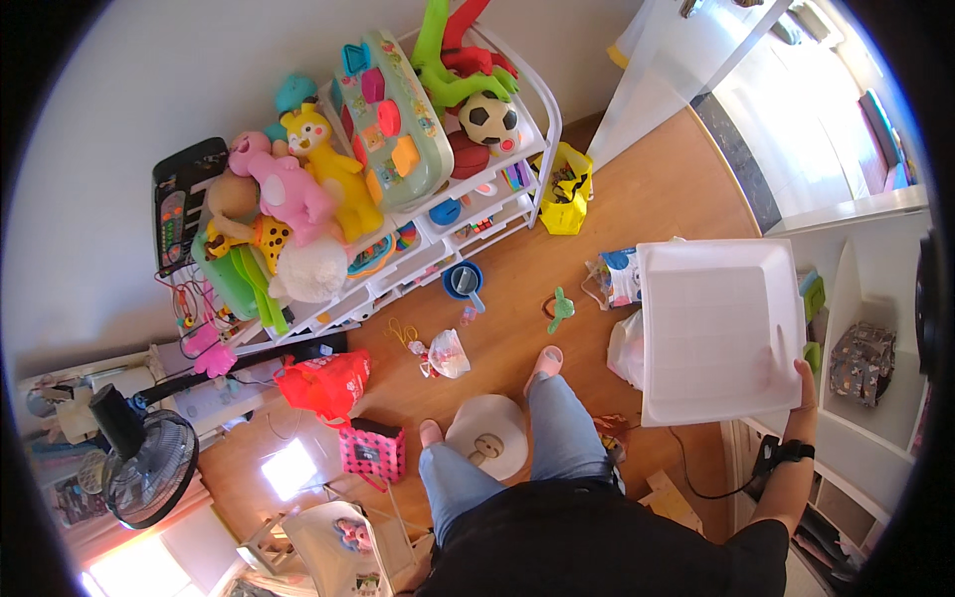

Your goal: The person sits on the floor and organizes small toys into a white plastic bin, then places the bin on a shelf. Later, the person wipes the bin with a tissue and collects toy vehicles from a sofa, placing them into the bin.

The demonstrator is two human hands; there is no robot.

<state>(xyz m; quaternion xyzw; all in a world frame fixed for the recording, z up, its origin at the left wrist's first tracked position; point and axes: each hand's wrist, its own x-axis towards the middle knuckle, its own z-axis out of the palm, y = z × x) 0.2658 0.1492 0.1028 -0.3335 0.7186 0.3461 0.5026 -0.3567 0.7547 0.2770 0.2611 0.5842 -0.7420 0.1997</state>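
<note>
My right hand (804,384) grips the near right edge of a white plastic bin (716,332), which is held up at my right side. Nothing is visible in the bin. A strap or band with a black device sits on my right wrist. My left hand is out of view; only a sliver of the arm shows at the bottom, beside a pale fabric seat or bag (336,541). Between my legs stands a round white stool (489,436) with a sloth-like face printed on it.
A white toy rack (548,97) holds plush toys and balls against the wall. On the wooden floor are a yellow bag (565,190), a blue bucket (462,280), a green cactus toy (561,310), a red bag (328,384) and a pink bag (373,451). A black fan (149,470) stands left; white shelves (858,433) are right.
</note>
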